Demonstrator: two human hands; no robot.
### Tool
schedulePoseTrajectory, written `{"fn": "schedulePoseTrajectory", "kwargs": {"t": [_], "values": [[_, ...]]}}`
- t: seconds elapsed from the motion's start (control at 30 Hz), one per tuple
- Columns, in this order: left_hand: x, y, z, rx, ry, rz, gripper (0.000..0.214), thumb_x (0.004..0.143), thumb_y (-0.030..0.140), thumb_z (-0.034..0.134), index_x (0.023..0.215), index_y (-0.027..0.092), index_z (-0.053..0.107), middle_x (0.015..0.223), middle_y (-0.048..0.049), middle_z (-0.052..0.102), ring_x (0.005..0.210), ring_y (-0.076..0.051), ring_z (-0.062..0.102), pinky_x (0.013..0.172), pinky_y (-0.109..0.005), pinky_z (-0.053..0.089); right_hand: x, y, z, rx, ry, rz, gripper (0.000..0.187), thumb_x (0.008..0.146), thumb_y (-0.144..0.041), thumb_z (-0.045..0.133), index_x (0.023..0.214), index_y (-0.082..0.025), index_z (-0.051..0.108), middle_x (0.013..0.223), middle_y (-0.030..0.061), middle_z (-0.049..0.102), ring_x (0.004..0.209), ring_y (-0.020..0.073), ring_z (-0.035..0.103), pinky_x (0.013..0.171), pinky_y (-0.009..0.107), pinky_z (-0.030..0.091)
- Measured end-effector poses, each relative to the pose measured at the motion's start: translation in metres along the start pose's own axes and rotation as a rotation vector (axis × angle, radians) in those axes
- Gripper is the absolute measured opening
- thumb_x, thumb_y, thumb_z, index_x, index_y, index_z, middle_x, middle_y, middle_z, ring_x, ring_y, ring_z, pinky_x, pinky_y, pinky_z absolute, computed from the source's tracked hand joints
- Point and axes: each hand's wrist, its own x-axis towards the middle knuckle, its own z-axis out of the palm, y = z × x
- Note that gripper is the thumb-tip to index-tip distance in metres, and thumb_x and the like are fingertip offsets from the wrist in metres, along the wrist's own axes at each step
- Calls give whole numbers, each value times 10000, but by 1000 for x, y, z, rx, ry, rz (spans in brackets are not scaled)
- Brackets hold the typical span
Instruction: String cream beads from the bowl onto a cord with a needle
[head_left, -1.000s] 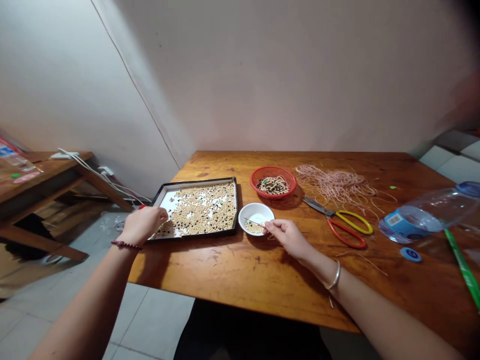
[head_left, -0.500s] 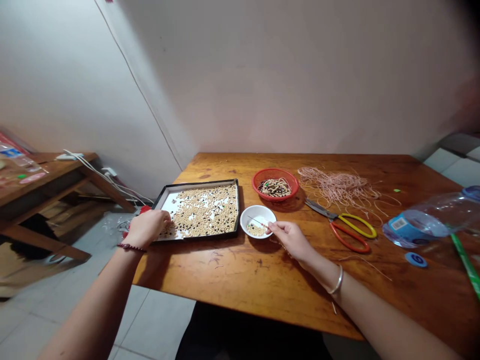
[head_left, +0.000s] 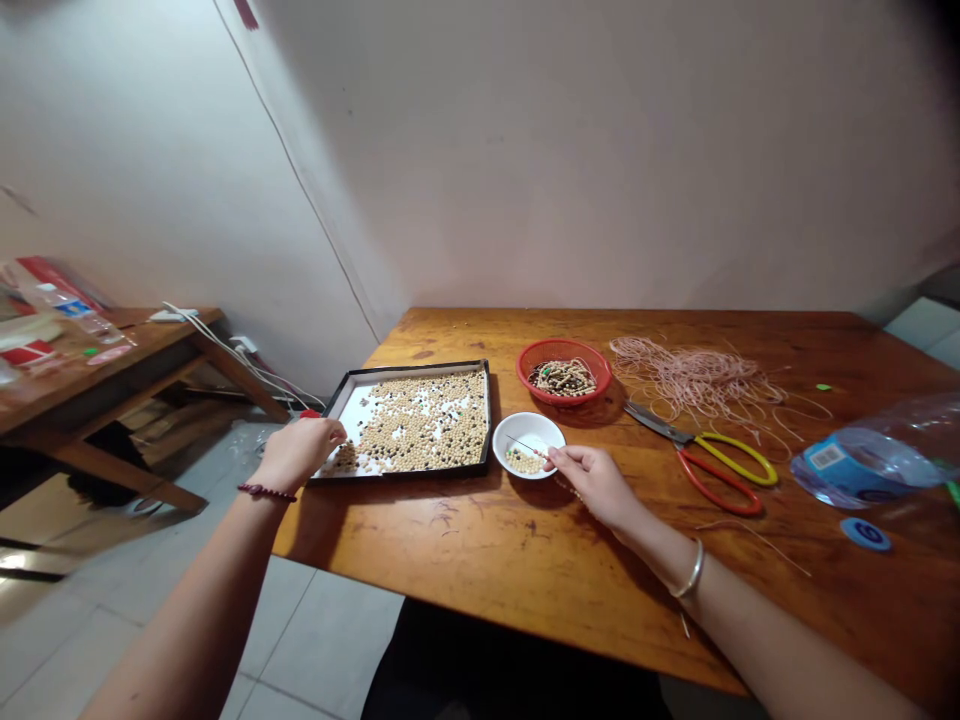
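My left hand point(head_left: 300, 452) is over the front left corner of a shallow black-edged tray point(head_left: 346, 393). Its fingers are pinched together, and whatever they may hold is too small to make out. Cream and dark beads point(head_left: 420, 425) are spread across the tray's white bottom. Between the fingertips of my right hand point(head_left: 592, 482) is a thin needle point(head_left: 525, 445), pointing left over a small white bowl point(head_left: 529, 421). A few reddish beads sit on the needle near my fingers, and a beaded strand trails below the hand. Pale beads point(head_left: 525, 461) lie in the bowl.
Behind the bowl stands a red basket point(head_left: 604, 374) of beaded strands. To its right are a heap of pink cord point(head_left: 697, 375), scissors point(head_left: 720, 470) with yellow and red handles, a clear plastic bottle point(head_left: 840, 465) on its side and a blue cap point(head_left: 866, 533).
The view has turned slightly left, so the table's things appear farther right. My left hand has drawn a little left relative to the tray. My right hand keeps the needle over the bowl.
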Motion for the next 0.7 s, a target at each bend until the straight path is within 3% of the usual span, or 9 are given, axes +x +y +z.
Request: {"fn": "schedulePoseTrajectory", "kwargs": {"t": [0.33, 0.57, 0.7], "values": [[3, 10, -2, 73, 5, -1, 315, 791, 363, 455, 881, 241, 731, 994, -105, 720, 910, -281, 648, 668, -290, 442, -1, 2, 0, 22, 35, -21, 484, 752, -600, 584, 677, -138, 709, 694, 87, 697, 730, 224, 631, 722, 324, 470], [1, 14, 4, 73, 10, -19, 317, 792, 354, 450, 918, 253, 723, 1036, -94, 709, 939, -290, 638, 653, -292, 438, -1, 1, 0, -23, 20, -16, 480, 777, -570, 550, 694, -124, 706, 556, 39, 603, 626, 191, 581, 624, 293, 439], [1, 14, 11, 34, 40, -14, 307, 797, 366, 447, 890, 245, 713, 1028, -85, 702, 919, -281, 631, 640, -288, 431, -1, 2, 0, -31, 32, -27, 470, 774, -564, 557, 681, -127, 702, 577, 46, 618, 627, 189, 575, 618, 289, 431]]}}
